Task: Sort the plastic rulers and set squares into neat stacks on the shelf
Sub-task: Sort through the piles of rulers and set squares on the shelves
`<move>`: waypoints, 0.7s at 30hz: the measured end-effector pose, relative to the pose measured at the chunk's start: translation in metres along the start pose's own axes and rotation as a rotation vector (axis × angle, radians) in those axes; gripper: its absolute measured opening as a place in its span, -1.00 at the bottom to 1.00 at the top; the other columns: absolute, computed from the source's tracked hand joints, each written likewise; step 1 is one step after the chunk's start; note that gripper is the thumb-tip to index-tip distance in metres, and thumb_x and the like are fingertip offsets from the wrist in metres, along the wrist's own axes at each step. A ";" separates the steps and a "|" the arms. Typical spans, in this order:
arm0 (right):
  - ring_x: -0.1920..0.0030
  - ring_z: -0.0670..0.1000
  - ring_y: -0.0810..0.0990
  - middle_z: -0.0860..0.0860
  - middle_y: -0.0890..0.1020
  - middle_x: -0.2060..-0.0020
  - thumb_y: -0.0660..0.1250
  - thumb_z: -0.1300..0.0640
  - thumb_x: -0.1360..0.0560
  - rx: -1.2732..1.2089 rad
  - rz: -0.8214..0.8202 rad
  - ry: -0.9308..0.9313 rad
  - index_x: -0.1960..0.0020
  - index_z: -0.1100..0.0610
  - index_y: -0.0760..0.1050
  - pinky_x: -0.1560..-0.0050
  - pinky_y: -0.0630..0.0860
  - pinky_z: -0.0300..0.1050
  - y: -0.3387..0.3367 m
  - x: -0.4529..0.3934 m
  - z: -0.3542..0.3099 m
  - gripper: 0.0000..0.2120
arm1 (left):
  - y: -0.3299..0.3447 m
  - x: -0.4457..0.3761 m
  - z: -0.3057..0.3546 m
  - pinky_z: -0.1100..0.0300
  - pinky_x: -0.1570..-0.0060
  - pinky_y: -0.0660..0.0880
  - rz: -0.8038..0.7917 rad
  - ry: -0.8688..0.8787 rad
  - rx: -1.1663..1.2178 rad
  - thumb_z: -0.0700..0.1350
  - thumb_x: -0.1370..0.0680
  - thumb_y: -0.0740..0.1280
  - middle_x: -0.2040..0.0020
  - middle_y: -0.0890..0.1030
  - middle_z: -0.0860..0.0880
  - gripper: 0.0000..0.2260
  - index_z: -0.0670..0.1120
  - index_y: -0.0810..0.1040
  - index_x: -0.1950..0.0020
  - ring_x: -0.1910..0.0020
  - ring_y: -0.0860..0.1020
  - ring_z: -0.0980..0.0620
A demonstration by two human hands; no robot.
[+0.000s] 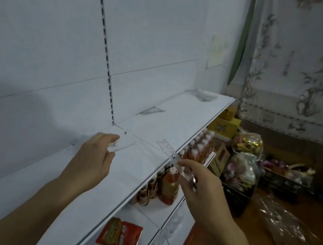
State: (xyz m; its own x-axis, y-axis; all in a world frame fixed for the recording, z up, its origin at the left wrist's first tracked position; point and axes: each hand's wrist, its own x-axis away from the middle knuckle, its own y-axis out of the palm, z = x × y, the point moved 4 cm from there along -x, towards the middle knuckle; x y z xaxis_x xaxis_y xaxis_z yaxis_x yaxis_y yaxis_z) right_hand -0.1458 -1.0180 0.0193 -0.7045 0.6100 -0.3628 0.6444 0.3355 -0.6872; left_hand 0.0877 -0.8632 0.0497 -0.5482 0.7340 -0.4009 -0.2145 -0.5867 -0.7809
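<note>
Right, risks first.
Slip risk: our right hand (199, 189) pinches a clear plastic ruler (174, 157) by its near end, out over the front edge of the white metal shelf (146, 171); a loose pinch and it probably drops toward the red-capped bottles (168, 185) below.
Visibility: clear on white, so misaligned stacking is likely.
Left hand (94, 156): fingers curled on a clear plastic piece (115, 144), type unclear.
Ruler position: between our hands, nearer the right.
Stacks: two grey-looking piles (151, 110), well beyond both hands.

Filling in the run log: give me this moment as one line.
left hand: holds clear piece on shelf | right hand: pinches clear ruler at shelf edge | stacks: set squares further along
</note>
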 end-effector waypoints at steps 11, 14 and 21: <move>0.01 -0.28 0.54 -0.23 0.55 -0.10 0.30 0.10 -0.63 0.042 -0.010 0.045 -0.33 -0.16 0.45 0.11 0.46 -0.46 -0.014 -0.149 0.076 -0.69 | 0.120 -0.211 -0.017 0.17 -0.08 0.42 -0.109 -0.012 -0.030 -0.28 -0.61 0.23 -0.23 0.50 -0.08 -0.66 -0.04 0.47 -0.37 -0.15 0.51 -0.05; 0.01 -0.27 0.53 -0.22 0.51 -0.10 0.37 0.11 -0.59 0.033 -0.002 0.079 -0.29 -0.15 0.49 0.15 0.46 -0.43 -0.014 -0.177 0.099 -0.69 | 0.142 -0.241 -0.025 0.10 -0.09 0.47 -0.140 -0.034 -0.066 -0.30 -0.59 0.24 -0.19 0.50 -0.08 -0.67 -0.05 0.49 -0.33 -0.14 0.53 -0.08; 0.03 -0.26 0.54 -0.28 0.49 -0.13 0.39 0.06 -0.57 -0.030 -0.059 0.014 -0.26 -0.19 0.50 0.14 0.45 -0.44 0.000 -0.257 0.139 -0.70 | 0.167 -0.289 -0.045 0.01 -0.10 0.50 -0.103 -0.072 -0.158 -0.37 -0.51 0.30 -0.13 0.53 -0.11 -0.66 -0.08 0.54 -0.22 -0.07 0.56 -0.13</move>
State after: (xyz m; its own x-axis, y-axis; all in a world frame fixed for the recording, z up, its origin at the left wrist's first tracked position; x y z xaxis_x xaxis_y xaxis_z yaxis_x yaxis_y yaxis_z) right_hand -0.0066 -1.2741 0.0254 -0.7377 0.5982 -0.3129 0.6102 0.3927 -0.6881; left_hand 0.2467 -1.1576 0.0132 -0.5872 0.7579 -0.2842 -0.1464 -0.4448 -0.8836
